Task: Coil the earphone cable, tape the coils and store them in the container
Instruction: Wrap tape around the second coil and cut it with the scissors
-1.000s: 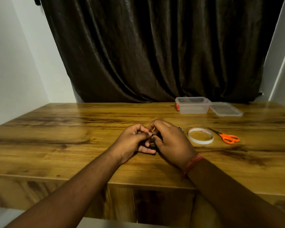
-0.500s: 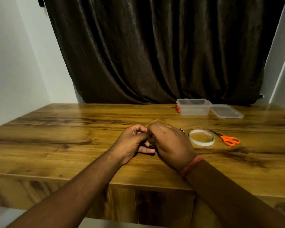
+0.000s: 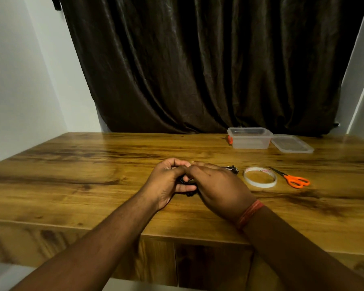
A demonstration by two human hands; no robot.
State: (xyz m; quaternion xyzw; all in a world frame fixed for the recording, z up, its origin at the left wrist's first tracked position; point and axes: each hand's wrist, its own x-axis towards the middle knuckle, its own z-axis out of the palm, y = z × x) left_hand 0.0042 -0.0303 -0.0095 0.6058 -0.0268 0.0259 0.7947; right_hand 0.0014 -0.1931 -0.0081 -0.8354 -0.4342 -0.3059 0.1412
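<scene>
Black earphone cable (image 3: 186,180) sits pinched between left hand (image 3: 166,181) and right hand (image 3: 219,189), both grips curled tight round it above the desk (image 3: 93,164).

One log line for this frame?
phase: coiling | left hand and right hand: grip cable | tape, scissors: untouched | container: open

My left hand (image 3: 166,181) and right hand (image 3: 216,185) meet fingertip to fingertip, fingers curled inward, both forearms stretched forward, an orange band on my right wrist.
</scene>
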